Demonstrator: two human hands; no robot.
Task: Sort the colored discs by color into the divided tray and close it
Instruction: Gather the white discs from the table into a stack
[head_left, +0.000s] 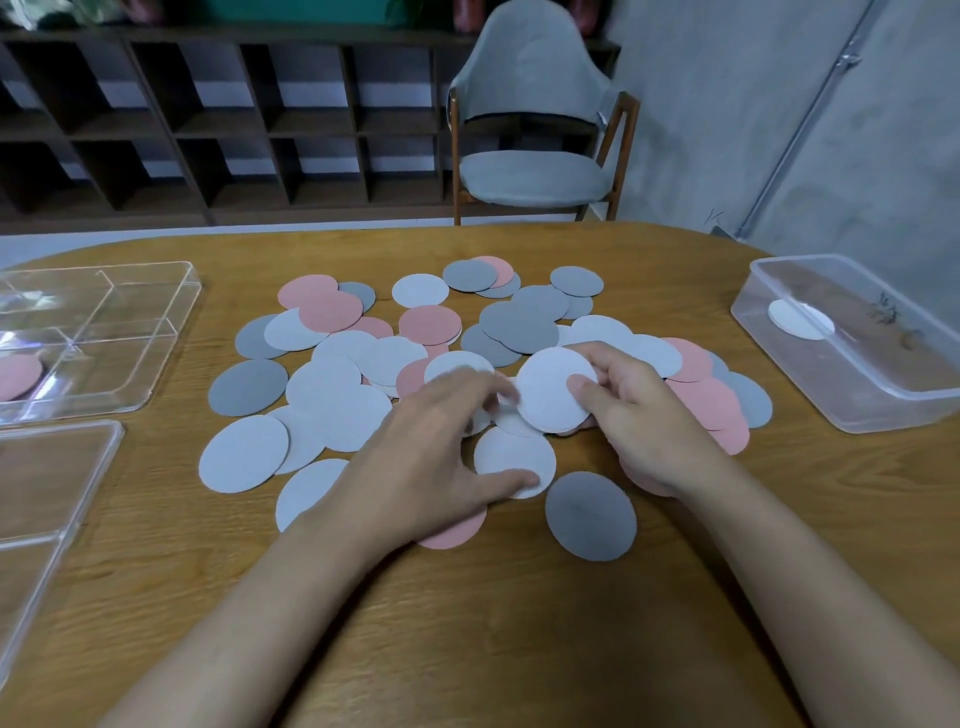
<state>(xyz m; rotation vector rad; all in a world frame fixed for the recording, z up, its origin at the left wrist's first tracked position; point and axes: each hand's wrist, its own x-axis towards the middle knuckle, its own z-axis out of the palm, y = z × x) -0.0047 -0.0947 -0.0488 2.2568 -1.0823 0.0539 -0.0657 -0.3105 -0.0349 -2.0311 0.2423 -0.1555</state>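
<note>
While my right hand (641, 415) pinches a white disc (550, 384) just above the scattered pile of discs (332, 364) mid-table, my left hand (431, 457) lies spread and relaxed on the pile, gripping nothing; the divided tray (130, 312) sits at the left, holding one pink disc (18, 374).

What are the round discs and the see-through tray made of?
The discs, like the white disc the right hand holds, look like thin paper or card: flat, matte, no shine, though felt or foam is possible. The divided tray looks like hard clear plastic: you see the table through it, and its edges catch glints of light.
</note>
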